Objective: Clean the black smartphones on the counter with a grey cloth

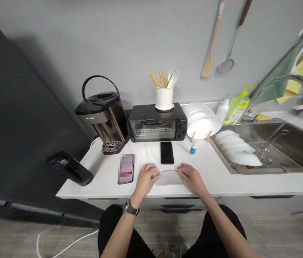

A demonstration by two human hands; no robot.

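Between my hands, over the front part of the white counter, is a thin, pale, see-through sheet [170, 178] with a curved grey upper edge; its exact kind is not clear. My left hand [147, 178] pinches its left end, thumb and fingertips together. At the opposite end, the fingers of my right hand [190, 176] close on the edge. A black phone [166, 153] lies just beyond the sheet. To the left rests another phone [126, 168], its screen blurred out. A small white bottle with a blue label [193, 147] stands beyond my right hand.
A toaster oven [154, 125] stands at the back, bearing a white utensil holder [164, 97]. Left are a water dispenser [105, 122] and a black cylindrical appliance [69, 168]. White plates [203, 125] stand in a rack beside the sink [299, 157], which holds stacked bowls [237, 148].
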